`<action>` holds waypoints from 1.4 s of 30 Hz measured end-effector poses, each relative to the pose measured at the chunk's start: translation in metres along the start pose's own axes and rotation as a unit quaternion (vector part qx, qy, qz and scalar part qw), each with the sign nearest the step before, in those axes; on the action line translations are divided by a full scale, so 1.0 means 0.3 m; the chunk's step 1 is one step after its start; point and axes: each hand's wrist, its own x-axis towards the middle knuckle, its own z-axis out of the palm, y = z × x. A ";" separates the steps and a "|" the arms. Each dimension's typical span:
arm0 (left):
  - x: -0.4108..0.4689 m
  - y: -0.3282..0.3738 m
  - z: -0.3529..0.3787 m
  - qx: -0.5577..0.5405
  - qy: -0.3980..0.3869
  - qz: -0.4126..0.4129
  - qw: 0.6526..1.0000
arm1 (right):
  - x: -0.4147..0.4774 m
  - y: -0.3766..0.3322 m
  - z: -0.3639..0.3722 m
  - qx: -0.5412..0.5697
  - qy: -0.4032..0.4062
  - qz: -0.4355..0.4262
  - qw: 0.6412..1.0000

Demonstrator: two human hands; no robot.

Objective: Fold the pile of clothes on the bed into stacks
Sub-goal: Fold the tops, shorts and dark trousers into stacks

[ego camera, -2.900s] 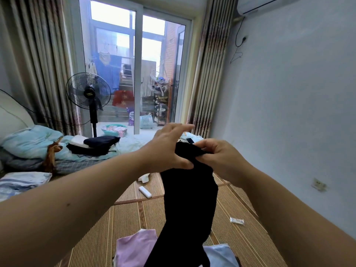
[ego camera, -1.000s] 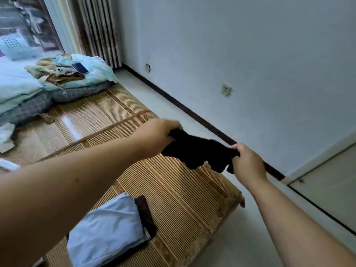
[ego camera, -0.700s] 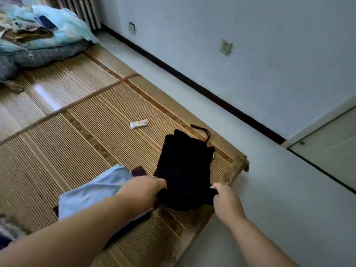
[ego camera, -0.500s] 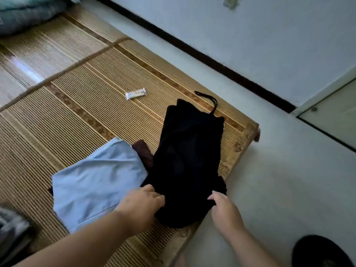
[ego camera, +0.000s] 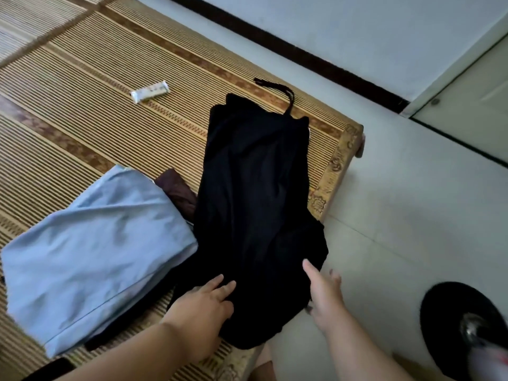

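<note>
Bed [ego camera: 90, 86]: covered by a woven bamboo mat; its corner lies toward the floor on the right.
Black garment [ego camera: 253, 202]: drawstring trousers or shorts, cannot tell which; laid lengthwise near the bed's corner, waist end far, near end slightly overhanging the bed's edge. Surface rumpled, not squared.
Light blue garment [ego camera: 90, 248]: folded, flat on the mat, just left of the black one and touching it; tops a small stack.
Left hand [ego camera: 203, 303]: grip open, fingers straight and resting flat on the near end of the black fabric.
Right hand [ego camera: 324, 292]: grip open, fingers extended, touching the near right edge of the fabric; holds nothing.
Maroon garment [ego camera: 176, 188]: corner showing under the light blue one.
White packet [ego camera: 149, 92]: loose on the mat, well apart.
Drawstring [ego camera: 277, 89]: trails past the waist.
Step (judged): spreading and smoothing before the first fold.
Next (judged): pinch the near end with both hands, carry it up to the waist, tuck the drawstring in.
</note>
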 end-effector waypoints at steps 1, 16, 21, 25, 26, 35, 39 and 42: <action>0.004 -0.003 0.012 -0.013 0.007 -0.004 1.000 | 0.023 0.001 0.009 0.064 -0.045 0.065 0.995; 0.043 0.062 0.030 -0.095 -0.002 0.042 0.995 | -0.057 -0.140 -0.024 0.088 0.128 -0.239 0.958; 0.051 0.081 0.043 -0.090 -0.005 0.022 0.996 | -0.155 -0.079 0.127 -0.317 -0.104 -0.342 0.879; 0.050 0.089 0.057 -0.082 -0.012 0.017 0.996 | -0.106 -0.025 0.172 -0.464 -0.176 -0.333 0.802; 0.048 0.086 0.057 -0.085 -0.009 0.020 0.996 | -0.101 -0.029 0.160 -0.442 -0.153 -0.344 0.814; -0.013 0.065 -0.020 -0.182 0.081 0.033 0.979 | -0.082 0.040 -0.083 -0.657 -0.230 -0.436 0.570; -0.031 0.058 -0.053 -0.236 0.070 0.008 0.969 | -0.110 0.034 -0.029 -0.580 -0.259 -0.391 0.666; -0.040 0.051 -0.087 -0.269 0.010 0.029 0.963 | -0.132 0.018 -0.048 -0.518 -0.313 -0.283 0.744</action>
